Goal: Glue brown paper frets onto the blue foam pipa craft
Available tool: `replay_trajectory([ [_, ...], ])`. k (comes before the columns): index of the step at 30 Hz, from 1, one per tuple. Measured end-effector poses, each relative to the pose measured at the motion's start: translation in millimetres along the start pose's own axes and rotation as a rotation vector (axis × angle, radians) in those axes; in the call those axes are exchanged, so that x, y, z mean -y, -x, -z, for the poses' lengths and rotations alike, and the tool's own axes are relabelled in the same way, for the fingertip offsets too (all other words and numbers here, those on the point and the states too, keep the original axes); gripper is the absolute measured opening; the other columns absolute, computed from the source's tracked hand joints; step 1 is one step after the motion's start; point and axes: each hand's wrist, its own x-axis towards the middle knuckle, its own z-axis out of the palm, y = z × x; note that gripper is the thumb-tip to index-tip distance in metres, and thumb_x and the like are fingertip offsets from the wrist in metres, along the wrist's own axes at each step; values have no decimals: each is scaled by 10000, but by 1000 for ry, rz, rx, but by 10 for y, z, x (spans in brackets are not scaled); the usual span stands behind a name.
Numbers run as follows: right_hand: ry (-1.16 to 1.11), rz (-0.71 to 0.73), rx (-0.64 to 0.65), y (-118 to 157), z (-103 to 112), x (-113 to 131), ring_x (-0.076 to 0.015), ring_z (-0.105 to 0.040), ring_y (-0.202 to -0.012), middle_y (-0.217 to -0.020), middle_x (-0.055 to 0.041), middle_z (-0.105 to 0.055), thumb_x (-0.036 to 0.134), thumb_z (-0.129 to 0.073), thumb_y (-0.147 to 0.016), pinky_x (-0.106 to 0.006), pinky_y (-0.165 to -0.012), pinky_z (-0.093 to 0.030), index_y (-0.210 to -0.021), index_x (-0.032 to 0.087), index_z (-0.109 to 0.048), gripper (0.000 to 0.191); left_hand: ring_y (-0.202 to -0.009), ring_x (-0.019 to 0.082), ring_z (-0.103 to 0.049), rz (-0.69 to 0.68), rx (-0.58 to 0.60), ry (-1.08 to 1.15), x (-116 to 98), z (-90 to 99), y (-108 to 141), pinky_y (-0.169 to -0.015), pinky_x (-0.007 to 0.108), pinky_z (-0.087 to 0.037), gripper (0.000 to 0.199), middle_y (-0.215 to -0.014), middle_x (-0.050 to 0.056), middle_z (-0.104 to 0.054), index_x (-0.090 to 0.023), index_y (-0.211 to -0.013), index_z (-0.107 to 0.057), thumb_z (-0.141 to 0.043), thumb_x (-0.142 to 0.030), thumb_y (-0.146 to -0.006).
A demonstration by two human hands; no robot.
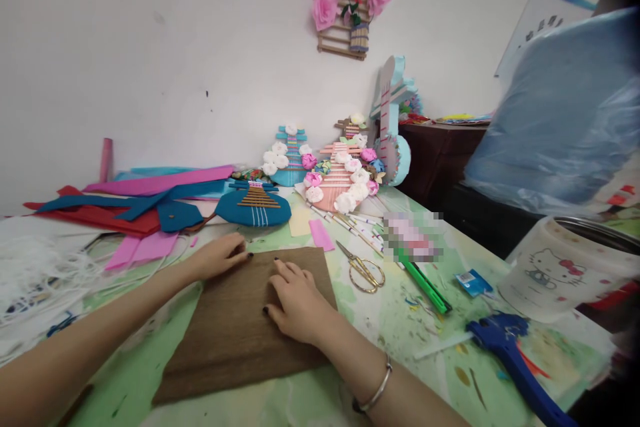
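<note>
A sheet of brown crepe paper (240, 333) lies flat on the table in front of me, its lower left edge a little uneven. My left hand (223, 257) rests on its upper left corner, fingers stretched out and partly hidden behind the hand. My right hand (297, 297) lies on the upper right part of the sheet with its fingers spread. Neither hand grips anything. To the right of the paper is a pair of scissors (367, 273) with gold handles. Beyond my hands lies a blue pipa-shaped craft piece (253, 207) with sticks across it.
At right are a green utility knife (425, 285), a blue glue gun (515, 353) and a white cup (545, 273). Flower-decorated pieces (345, 180) stand at the back. Red and blue paper strips (125, 207) pile up left, above white cord (45, 273).
</note>
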Motion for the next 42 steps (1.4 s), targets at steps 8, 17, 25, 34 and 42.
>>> replay_trajectory([
  [8,-45,156,62,17,10,46,-285,-433,-1212,-1247,-129,-566,377,-547,-863,-451,-966,-358,-1053,149,-590,300,-607,153,-522,25,49,1,84,60,-39,-574,234,-338,264,-623,1,-592,-173,-669,-555,-482,-390,-802],
  [17,-147,255,193,25,83,113,-200,-555,-909,-894,-63,-642,155,-649,-717,-271,-745,-415,-860,165,-575,161,-676,195,-568,220,-23,-194,344,174,63,-608,266,-350,166,-690,52,-636,-184,-638,-573,-558,-302,-754],
  [25,-263,260,233,134,170,177,-197,-534,-971,-1019,-74,-615,75,-593,-655,-267,-774,-412,-1111,167,-518,471,-713,202,-597,309,-31,-207,435,205,95,-639,262,-377,142,-694,56,-641,-191,-634,-569,-569,-280,-744],
  [34,-105,324,98,118,189,150,-186,-529,-857,-811,-39,-658,31,-503,-739,-287,-720,-338,-872,175,-631,234,-845,220,-593,170,-61,-36,224,316,170,-758,302,-426,121,-872,78,-659,-176,-808,-598,-564,-262,-731],
  [42,16,199,-264,88,180,85,-183,-512,-789,-737,-42,-637,35,-498,-781,-347,-750,-299,-822,158,-633,187,-743,168,-585,-66,370,337,-1060,695,533,-604,240,-412,283,-859,21,-645,-194,-949,-586,-604,-383,-739],
])
